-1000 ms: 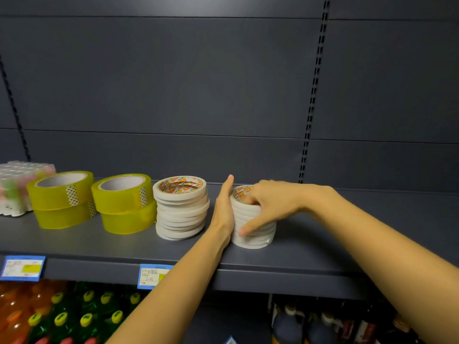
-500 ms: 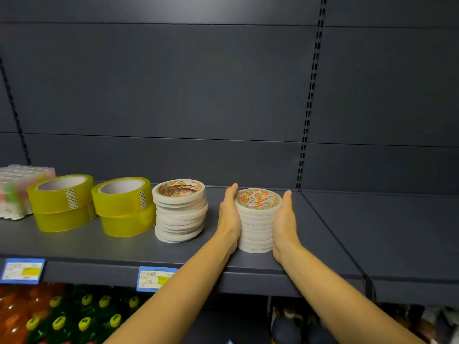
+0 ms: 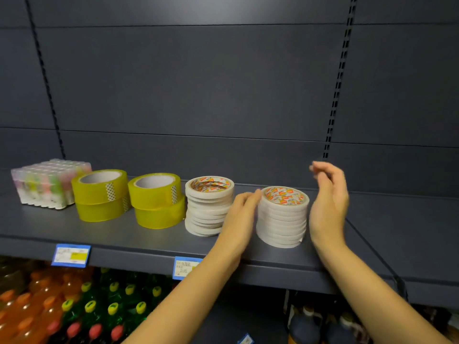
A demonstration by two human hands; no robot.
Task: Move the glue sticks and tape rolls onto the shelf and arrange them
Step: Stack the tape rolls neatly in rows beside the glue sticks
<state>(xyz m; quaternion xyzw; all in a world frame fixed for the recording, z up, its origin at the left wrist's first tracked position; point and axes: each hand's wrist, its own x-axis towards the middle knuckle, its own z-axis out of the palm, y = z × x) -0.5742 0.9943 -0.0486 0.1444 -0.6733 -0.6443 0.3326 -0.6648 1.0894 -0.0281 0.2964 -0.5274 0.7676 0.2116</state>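
On the dark grey shelf (image 3: 154,240) a row stands from left to right: a wrapped pack of glue sticks (image 3: 47,184), two stacks of yellow tape rolls (image 3: 100,194) (image 3: 157,201), and two stacks of thin white tape rolls (image 3: 208,207) (image 3: 282,217). My left hand (image 3: 242,214) lies flat between the white stacks, fingertips at the left side of the right stack. To the right of that stack is my right hand (image 3: 327,204), lifted clear of it, fingers relaxed and slightly blurred.
Blue price tags (image 3: 70,254) (image 3: 185,266) hang on the shelf's front edge. Below are orange and green drink bottles (image 3: 74,309) and dark bottles (image 3: 308,326). A seam (image 3: 372,249) divides the shelf from the bare section at right. The back panel rises behind.
Both hands had pressed the sides of the right white stack. My right hand has now come off it and lifted to the right. My left hand stays beside the stack.
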